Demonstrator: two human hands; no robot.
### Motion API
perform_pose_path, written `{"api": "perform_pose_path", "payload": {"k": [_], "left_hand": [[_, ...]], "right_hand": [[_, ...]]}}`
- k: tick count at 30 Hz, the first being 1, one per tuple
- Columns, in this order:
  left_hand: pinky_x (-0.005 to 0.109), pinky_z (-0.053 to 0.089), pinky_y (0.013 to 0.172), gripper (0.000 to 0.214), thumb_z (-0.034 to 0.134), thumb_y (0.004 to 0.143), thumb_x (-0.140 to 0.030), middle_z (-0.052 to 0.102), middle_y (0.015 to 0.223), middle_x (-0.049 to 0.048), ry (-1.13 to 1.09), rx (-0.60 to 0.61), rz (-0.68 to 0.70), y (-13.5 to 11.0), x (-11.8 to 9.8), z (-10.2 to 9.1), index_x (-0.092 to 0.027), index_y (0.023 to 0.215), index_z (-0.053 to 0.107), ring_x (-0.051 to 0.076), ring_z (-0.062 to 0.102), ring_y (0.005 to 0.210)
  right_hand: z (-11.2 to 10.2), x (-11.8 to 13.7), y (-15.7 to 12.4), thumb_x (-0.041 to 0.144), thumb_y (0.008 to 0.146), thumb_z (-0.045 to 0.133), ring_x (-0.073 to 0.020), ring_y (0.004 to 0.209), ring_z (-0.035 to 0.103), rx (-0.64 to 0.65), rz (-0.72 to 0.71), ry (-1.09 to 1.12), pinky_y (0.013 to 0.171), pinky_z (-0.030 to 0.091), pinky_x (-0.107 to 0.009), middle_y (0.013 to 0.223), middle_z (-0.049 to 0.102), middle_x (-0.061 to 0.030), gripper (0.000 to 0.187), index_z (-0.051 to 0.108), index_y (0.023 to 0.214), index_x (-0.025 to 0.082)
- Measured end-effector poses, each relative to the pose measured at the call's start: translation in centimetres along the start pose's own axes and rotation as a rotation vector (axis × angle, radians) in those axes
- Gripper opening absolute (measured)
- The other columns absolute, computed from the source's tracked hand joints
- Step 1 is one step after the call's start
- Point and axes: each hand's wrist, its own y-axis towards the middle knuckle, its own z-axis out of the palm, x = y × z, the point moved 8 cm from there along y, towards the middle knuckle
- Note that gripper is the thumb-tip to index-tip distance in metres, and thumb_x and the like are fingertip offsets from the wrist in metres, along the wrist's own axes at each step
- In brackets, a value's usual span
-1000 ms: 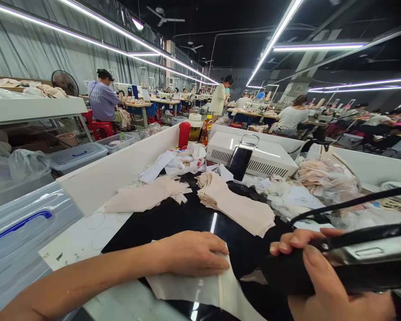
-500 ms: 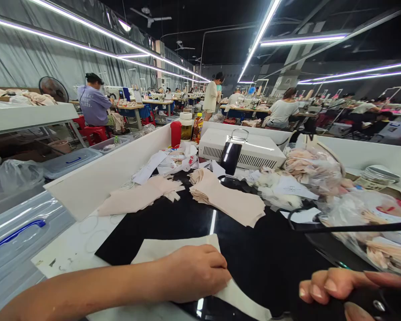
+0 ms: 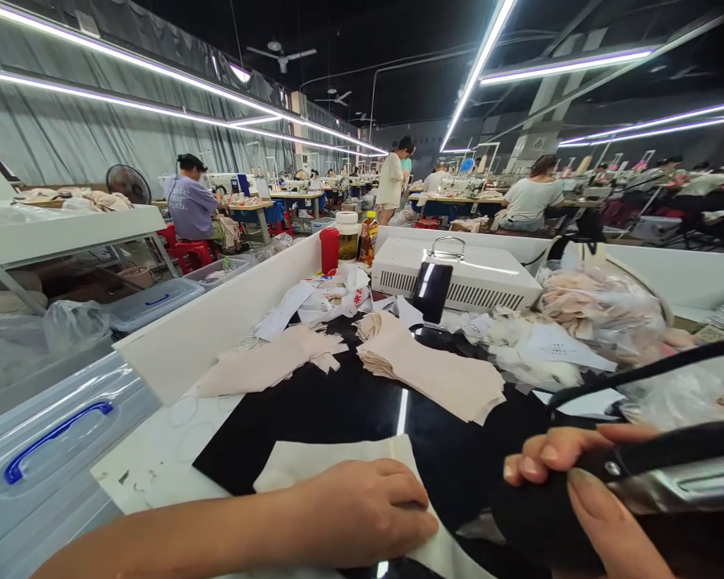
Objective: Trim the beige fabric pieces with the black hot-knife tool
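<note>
My left hand (image 3: 377, 511) rests on a cream fabric piece (image 3: 338, 454) on the black board (image 3: 452, 474). Its fingers are bent and closed on the cloth, with the tips partly hidden. In my right hand (image 3: 585, 474) is a black hand-held tool (image 3: 543, 515) with a metal part and a black cable; its exact kind I cannot make out. The tool's front end is just right of the fabric piece, near the board. Beyond my hands lie a stack of beige fabric pieces (image 3: 428, 366) and, to its left, another beige pile (image 3: 271, 362).
A white box with vents (image 3: 458, 269) stands at the back, a dark phone (image 3: 433, 291) leaning on it. Left of it are a red container (image 3: 329, 251) and bottles. Bagged fabric (image 3: 603, 305) fills the right side. A white side wall (image 3: 229, 322) borders the left. Several people sew farther off.
The view has shifted left, so the scene sits farther right. My right hand has raised the tool and brought it inward, closer to my left hand, which stays on the fabric.
</note>
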Motion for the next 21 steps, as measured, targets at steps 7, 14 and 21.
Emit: {"api": "perform_pose_path", "payload": {"k": [7, 14, 21], "left_hand": [[0.024, 0.054, 0.111, 0.024, 0.05, 0.115, -0.018, 0.075, 0.108, 0.0076, -0.01, -0.014, 0.025, 0.0, 0.0, 0.3, -0.011, 0.108, 0.072, 0.017, 0.072, 0.103], [0.024, 0.054, 0.113, 0.024, 0.052, 0.114, -0.019, 0.074, 0.108, 0.0075, -0.017, -0.015, 0.022, 0.0, -0.1, 0.4, -0.012, 0.102, 0.072, 0.017, 0.072, 0.103], [0.025, 0.057, 0.107, 0.021, 0.052, 0.113, -0.018, 0.074, 0.109, 0.0073, -0.035, -0.046, 0.019, -0.1, 0.1, 0.2, -0.013, 0.106, 0.072, 0.018, 0.071, 0.102]], "right_hand": [[3.4, 0.4, -0.2, 0.037, 0.067, 0.099, -0.0193, 0.063, 0.066, 0.046, 0.046, -0.017, 0.059, 0.065, -0.034, 0.074, 0.066, 0.0033, 0.05, 0.064, 0.101, 0.028], [3.1, 0.1, -0.4, 0.036, 0.071, 0.097, -0.0196, 0.065, 0.067, 0.071, 0.045, -0.039, 0.06, 0.066, -0.034, 0.074, 0.066, 0.0037, 0.044, 0.064, 0.1, 0.029], [2.6, 0.2, -0.5, 0.04, 0.066, 0.099, -0.0188, 0.065, 0.063, 0.018, 0.042, -0.009, 0.061, 0.064, -0.034, 0.076, 0.062, 0.0041, 0.049, 0.065, 0.1, 0.029]]}}
